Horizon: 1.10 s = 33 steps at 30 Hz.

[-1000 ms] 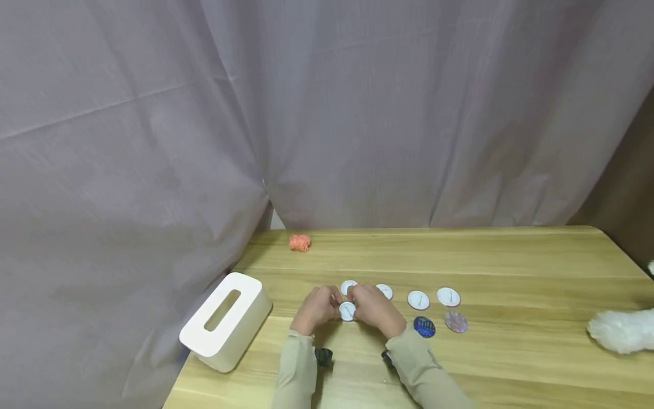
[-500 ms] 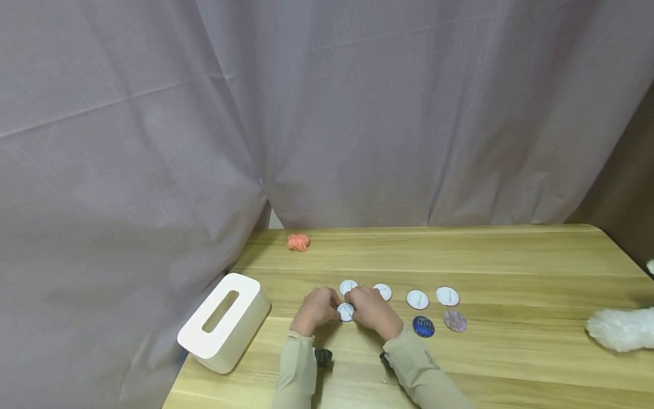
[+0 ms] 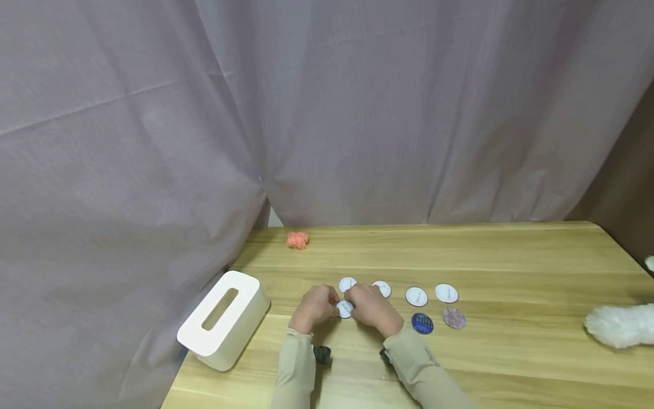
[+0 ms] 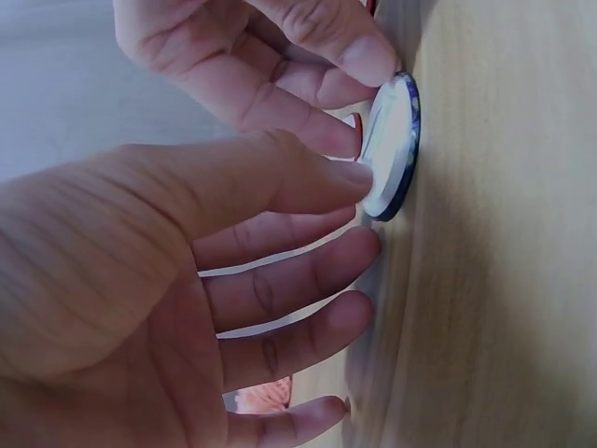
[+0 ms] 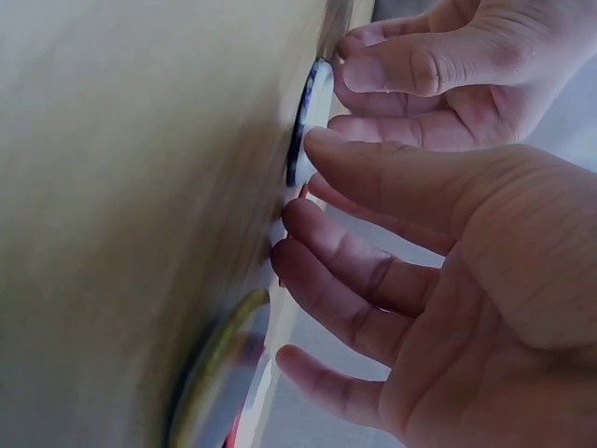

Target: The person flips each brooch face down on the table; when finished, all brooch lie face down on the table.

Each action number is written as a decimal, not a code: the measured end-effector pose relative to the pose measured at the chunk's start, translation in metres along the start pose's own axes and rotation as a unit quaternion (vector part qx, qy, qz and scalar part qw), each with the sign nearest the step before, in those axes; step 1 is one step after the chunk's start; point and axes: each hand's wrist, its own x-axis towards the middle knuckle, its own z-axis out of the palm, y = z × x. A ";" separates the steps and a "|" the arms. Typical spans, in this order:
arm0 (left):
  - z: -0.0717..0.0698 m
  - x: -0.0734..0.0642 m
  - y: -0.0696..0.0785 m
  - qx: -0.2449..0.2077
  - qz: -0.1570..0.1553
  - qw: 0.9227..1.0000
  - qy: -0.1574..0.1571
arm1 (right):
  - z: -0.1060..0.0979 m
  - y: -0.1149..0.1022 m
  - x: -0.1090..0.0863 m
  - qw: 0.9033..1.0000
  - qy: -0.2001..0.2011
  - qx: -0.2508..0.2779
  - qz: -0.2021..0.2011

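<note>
here, we pinch one white-backed badge (image 3: 344, 309) with left hand (image 3: 315, 305) and right hand (image 3: 371, 305) alike; light, even pressure should keep it steady.

The front of the held badge (image 3: 344, 309) is hidden, the white fluff (image 3: 619, 326) cropped.

A: How many badges (image 3: 344, 309), right of the white box (image 3: 245, 332)?

B: Seven: five pin-side up, two face-up — one blue badge (image 3: 422, 323), one pinkish badge (image 3: 454, 318).

A: Hands?

B: Two, left hand (image 3: 315, 307) and right hand (image 3: 371, 307), both right of the box.

A: Other objects?

B: Beyond the box, one yarn bundle (image 3: 297, 240); far right of it, white fluff (image 3: 620, 325) — number of pieces uncertain.
</note>
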 end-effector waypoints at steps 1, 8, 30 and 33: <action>0.000 0.000 -0.001 0.001 0.000 1.000 0.002 | -0.001 0.000 0.000 1.000 -0.003 0.004 0.003; -0.001 0.002 -0.003 -0.006 0.014 1.000 0.024 | -0.011 0.002 -0.003 0.999 -0.013 0.043 0.031; 0.004 0.005 0.018 -0.093 0.080 0.985 0.125 | -0.040 0.001 -0.007 0.994 0.005 0.085 0.064; 0.008 0.006 0.024 -0.092 0.094 0.983 0.131 | -0.044 0.002 -0.009 0.994 0.002 0.084 0.067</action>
